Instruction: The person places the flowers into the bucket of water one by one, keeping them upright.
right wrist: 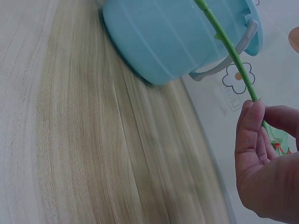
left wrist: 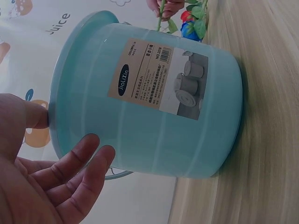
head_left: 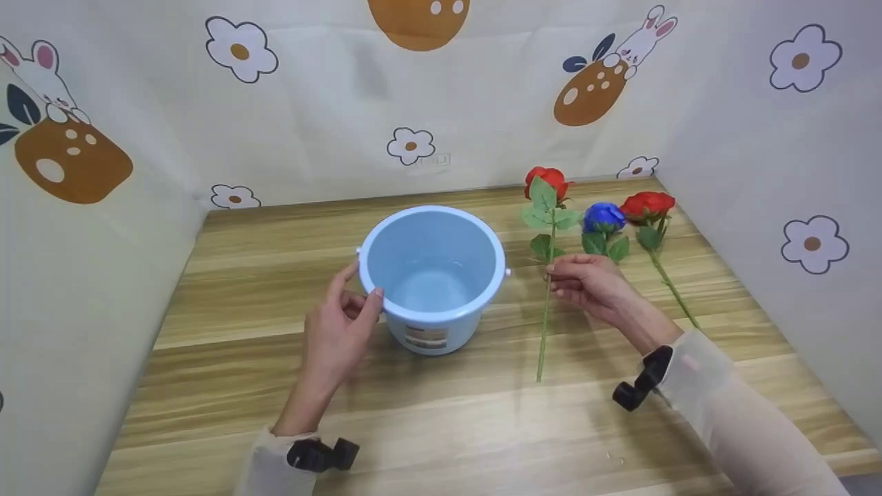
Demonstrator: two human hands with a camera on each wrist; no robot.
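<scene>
A light blue bucket (head_left: 463, 332) stands upright on the wooden table. My left hand (head_left: 339, 331) holds it at the left of its rim, thumb on the rim and index finger along the side. Two other fingertips (left wrist: 103, 151) lie near its wall in the left wrist view. My right hand (head_left: 591, 284), to the bucket's right, pinches the green stem of an artificial red rose (head_left: 544, 196). The rose is bloom up, its stem end pointing toward me. In the right wrist view, the stem (right wrist: 229, 45) crosses in front of the bucket (right wrist: 173, 42).
Right of the held rose, a blue rose (head_left: 603, 218) and another red rose (head_left: 648, 207) lie on the table (head_left: 241, 289). My right hand hides part of the blue rose's stem. Patterned cloth walls (head_left: 324, 138) enclose the table's back and sides.
</scene>
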